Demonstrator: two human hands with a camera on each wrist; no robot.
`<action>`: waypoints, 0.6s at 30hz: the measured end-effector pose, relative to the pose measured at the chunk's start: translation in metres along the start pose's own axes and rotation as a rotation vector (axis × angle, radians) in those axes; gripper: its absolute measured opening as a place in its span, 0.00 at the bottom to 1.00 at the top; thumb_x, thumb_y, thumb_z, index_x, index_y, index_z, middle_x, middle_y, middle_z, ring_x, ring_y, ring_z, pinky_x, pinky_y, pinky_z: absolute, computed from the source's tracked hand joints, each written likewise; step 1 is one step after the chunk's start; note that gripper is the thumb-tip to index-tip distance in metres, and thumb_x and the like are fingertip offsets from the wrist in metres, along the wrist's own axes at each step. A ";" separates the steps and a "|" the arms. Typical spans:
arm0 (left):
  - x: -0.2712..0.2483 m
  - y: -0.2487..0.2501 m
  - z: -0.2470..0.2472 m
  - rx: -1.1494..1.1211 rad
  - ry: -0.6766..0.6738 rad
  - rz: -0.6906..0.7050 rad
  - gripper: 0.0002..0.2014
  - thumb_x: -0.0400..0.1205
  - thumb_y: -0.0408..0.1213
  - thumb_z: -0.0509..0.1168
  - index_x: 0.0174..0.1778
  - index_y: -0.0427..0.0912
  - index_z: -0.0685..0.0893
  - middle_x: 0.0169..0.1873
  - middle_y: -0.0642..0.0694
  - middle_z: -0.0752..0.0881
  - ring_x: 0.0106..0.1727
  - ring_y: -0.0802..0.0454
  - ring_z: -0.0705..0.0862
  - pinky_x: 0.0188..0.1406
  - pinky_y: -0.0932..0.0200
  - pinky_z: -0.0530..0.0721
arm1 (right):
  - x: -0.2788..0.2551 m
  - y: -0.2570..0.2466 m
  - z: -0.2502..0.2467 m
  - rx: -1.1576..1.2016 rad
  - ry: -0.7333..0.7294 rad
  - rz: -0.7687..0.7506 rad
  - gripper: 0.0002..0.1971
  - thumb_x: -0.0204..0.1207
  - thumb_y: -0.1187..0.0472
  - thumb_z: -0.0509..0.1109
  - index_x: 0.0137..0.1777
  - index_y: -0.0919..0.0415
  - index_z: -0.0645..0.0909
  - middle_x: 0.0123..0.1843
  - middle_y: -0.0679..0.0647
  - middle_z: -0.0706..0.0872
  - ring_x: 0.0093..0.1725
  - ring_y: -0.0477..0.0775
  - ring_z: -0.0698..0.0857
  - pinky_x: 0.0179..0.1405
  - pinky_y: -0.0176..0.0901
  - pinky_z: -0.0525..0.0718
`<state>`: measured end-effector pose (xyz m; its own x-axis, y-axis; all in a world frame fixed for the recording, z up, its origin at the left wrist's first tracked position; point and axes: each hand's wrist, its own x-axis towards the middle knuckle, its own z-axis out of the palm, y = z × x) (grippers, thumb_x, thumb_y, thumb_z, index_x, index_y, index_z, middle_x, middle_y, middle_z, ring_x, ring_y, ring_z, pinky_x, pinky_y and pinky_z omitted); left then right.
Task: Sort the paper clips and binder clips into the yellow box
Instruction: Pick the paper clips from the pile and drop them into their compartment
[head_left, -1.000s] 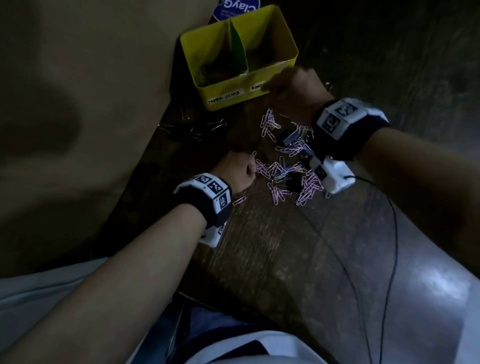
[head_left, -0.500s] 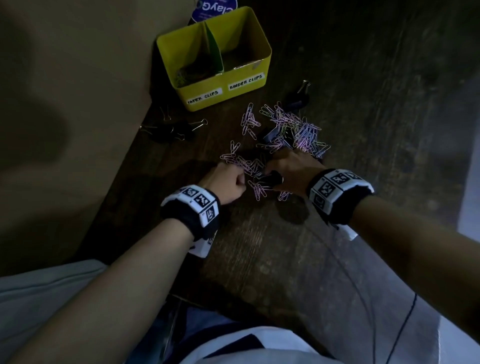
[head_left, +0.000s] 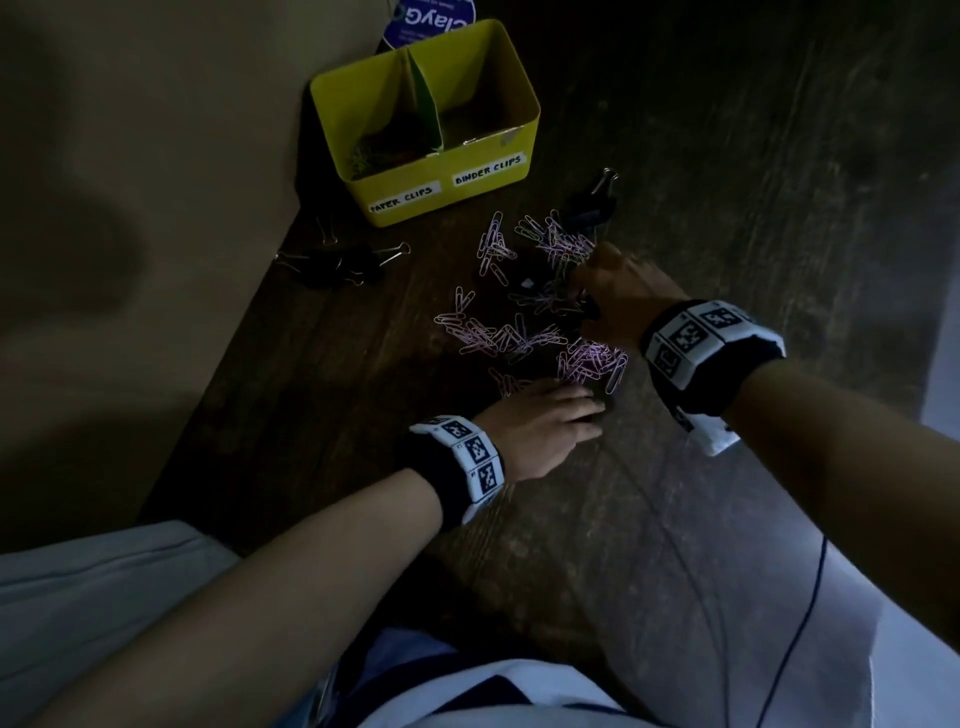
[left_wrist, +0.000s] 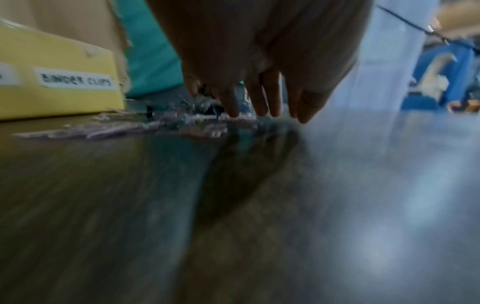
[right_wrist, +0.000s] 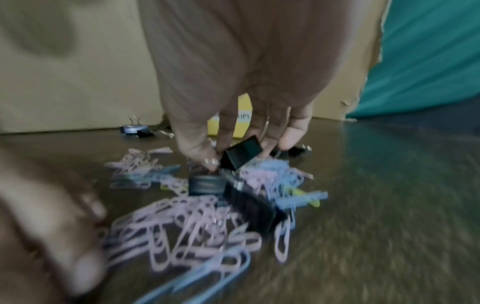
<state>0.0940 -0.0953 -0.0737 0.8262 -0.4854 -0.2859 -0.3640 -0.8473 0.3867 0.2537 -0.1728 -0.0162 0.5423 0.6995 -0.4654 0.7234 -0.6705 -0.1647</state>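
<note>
The yellow box stands at the back, split into a left part labelled PAPER CLIPS and a right part labelled BINDER CLIPS. A loose pile of pink and blue paper clips lies in front of it. My right hand hovers over the pile's right side. In the right wrist view my right hand pinches a black binder clip just above the pile. My left hand lies flat at the pile's near edge, its straight fingers touching the clips and holding nothing.
Several black binder clips lie by the cardboard wall on the left, and more binder clips sit right of the box. A round purple-labelled lid is behind the box. A thin cable crosses the dark wooden table.
My right hand has moved from the pile's near edge to its far right side. My left hand has uncurled from a fist and slid right along the pile's near edge.
</note>
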 end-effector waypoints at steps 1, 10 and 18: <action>0.000 -0.004 0.004 0.039 -0.025 0.004 0.21 0.85 0.37 0.55 0.76 0.45 0.69 0.80 0.47 0.63 0.81 0.49 0.57 0.80 0.47 0.54 | 0.000 0.001 0.003 0.005 0.001 0.016 0.22 0.71 0.54 0.74 0.65 0.52 0.75 0.67 0.59 0.70 0.67 0.63 0.73 0.64 0.60 0.78; -0.052 -0.070 0.002 0.080 0.143 -0.029 0.18 0.79 0.33 0.61 0.66 0.44 0.80 0.72 0.47 0.77 0.76 0.47 0.70 0.73 0.39 0.66 | -0.011 -0.006 0.017 -0.002 0.083 -0.089 0.23 0.73 0.46 0.69 0.67 0.48 0.74 0.73 0.58 0.66 0.73 0.59 0.67 0.72 0.61 0.68; -0.067 -0.107 -0.017 -0.088 0.497 -0.262 0.19 0.79 0.37 0.65 0.67 0.46 0.79 0.67 0.43 0.80 0.69 0.45 0.75 0.67 0.44 0.74 | -0.020 -0.006 0.025 -0.019 0.133 -0.072 0.23 0.72 0.50 0.72 0.67 0.52 0.76 0.75 0.58 0.66 0.75 0.61 0.64 0.73 0.61 0.66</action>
<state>0.0844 0.0316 -0.0811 0.9948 -0.0840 0.0569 -0.1004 -0.8943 0.4360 0.2276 -0.1886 -0.0276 0.5394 0.7733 -0.3333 0.7698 -0.6132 -0.1771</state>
